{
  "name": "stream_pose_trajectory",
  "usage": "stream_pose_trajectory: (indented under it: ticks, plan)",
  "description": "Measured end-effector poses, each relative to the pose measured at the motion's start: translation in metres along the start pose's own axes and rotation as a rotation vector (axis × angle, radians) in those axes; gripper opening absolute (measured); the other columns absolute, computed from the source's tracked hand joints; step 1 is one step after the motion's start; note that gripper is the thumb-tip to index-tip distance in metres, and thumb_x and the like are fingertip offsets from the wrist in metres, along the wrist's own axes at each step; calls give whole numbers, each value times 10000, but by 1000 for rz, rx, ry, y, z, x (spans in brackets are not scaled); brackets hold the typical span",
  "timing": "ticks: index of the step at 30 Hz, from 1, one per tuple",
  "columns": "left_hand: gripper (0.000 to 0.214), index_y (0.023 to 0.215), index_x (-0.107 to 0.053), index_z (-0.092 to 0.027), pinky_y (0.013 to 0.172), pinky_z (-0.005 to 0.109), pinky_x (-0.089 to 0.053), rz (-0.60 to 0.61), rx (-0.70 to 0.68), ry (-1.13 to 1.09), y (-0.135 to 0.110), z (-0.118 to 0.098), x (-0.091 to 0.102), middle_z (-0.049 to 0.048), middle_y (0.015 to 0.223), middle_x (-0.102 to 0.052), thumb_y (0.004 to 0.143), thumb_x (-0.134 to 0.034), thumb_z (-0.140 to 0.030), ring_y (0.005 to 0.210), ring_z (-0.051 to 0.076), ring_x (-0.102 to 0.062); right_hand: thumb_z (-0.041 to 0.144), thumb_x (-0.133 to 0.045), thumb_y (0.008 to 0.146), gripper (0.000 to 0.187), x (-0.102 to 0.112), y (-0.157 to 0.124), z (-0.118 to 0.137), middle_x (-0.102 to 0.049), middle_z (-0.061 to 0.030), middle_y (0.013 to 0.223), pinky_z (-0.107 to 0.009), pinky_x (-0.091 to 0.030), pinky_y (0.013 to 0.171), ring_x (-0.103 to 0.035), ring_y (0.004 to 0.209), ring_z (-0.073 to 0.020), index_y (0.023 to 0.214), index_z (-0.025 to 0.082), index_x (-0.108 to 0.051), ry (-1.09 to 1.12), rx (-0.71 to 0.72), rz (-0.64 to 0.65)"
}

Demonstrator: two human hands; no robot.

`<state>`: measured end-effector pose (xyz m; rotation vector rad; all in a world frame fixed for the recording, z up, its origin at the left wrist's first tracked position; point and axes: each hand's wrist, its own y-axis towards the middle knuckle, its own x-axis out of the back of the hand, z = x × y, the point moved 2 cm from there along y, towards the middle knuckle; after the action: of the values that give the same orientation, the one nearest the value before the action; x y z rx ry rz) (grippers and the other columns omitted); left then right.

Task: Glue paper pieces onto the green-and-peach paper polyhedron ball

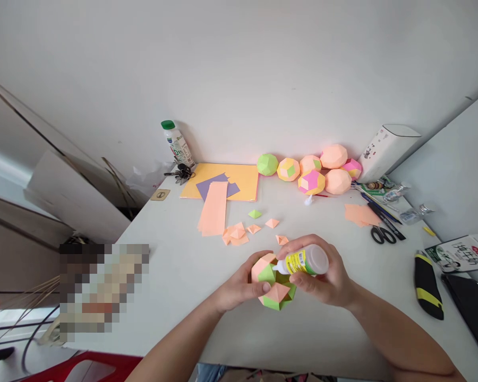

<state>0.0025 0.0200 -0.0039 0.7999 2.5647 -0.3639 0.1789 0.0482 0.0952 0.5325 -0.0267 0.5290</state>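
Note:
My left hand is closed around the left side of a part-open paper ball made of peach and green folded pieces. In my right hand is a glue bottle with a yellow label, tilted so its nozzle points left. The nozzle tip is at a green piece on the ball's upper side; whether it touches I cannot tell. Just beyond my hands lie loose folded pieces, among them a green piece, a peach piece and a small peach pile.
Finished paper balls line the wall. Peach strips lie over purple paper and a yellow sheet. At right are scissors, a black-and-yellow cutter, pens and a dark phone-like slab. A bottle stands at back left.

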Motion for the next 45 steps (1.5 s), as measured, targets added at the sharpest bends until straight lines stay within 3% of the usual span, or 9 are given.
stream_pose_trajectory:
  ticks: [14,29,45]
  plan:
    - [663,1328,-406,-217,937,519,-440,19,-13,-11,0,0,-1,153,1340,-523,761,-725,-344,1200,365,-524,294,-680,818,243,1,-1,-3,-705,-79,889,-314,-550,625,-678,777,-204,1013,210,-561,-7,-27,-18]
    - [748,1325,-397,-213,938,480,-430,-57,24,19,-2,-5,-4,148,1306,-532,703,-758,-418,1191,349,-516,307,-693,804,218,-1,0,-1,-722,-75,844,-308,-541,587,-677,706,-198,954,201,-576,9,-62,0]
    - [657,1302,-436,-210,884,440,-453,0,-11,24,-1,-2,-2,128,1246,-568,738,-734,-370,1127,323,-550,366,-703,804,244,2,2,-3,-733,-88,895,-306,-551,631,-695,768,-206,950,196,-607,-6,-87,-75]
